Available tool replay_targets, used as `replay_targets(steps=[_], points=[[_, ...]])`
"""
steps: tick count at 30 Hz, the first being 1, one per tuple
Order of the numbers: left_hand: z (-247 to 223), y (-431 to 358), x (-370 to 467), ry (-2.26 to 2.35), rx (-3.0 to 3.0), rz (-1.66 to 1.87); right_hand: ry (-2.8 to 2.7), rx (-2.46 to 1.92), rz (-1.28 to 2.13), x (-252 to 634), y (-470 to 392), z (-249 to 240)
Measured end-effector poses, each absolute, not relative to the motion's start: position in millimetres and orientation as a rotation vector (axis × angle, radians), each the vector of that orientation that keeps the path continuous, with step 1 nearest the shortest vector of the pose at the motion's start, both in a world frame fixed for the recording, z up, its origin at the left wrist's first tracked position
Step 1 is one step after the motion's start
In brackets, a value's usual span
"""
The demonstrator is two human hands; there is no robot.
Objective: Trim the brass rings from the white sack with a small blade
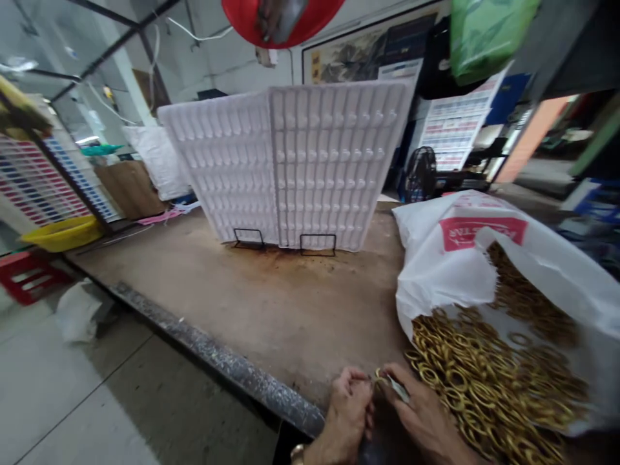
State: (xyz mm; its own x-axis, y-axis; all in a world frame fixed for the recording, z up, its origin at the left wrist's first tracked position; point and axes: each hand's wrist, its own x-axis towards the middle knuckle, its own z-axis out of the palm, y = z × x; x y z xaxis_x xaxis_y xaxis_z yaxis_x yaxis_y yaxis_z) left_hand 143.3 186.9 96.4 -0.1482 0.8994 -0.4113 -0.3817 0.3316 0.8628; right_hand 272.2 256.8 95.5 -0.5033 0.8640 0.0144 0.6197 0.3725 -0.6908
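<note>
At the near edge of the table my left hand is closed, its fingers curled in; what they hold, if anything, is hidden. Close beside it, my right hand is closed around a small pale, flat tool, whose exact kind I cannot make out. A single gold ring shows between the two hands, at the right fingertips. Just right of the right hand lies a big heap of gold rings, spilling from the mouth of a white woven sack with a red printed label.
Two white moulded trays stand upright on the brown table, behind black wire stands. A red lampshade-like bowl and a green bag hang above. A yellow basin sits left; a black fan stands behind the sack.
</note>
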Motion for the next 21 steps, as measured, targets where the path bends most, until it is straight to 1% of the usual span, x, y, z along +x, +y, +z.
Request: replay_targets(steps=[3,9,14,18,21], points=[[90,190,146,1.303,0.625,1.169,-2.107,-1.270,1.071,271,250,88],[89,192,149,1.459,0.756,1.248,-1.996,-1.322,1.197,267,247,82],[89,188,140,1.605,1.177,1.297,-1.930,-1.403,1.400,266,253,84],[84,186,131,1.710,1.537,1.243,-1.910,-1.414,1.386,261,260,75],[86,184,128,1.649,1.535,1.253,-1.869,-1.442,1.370,255,259,76]])
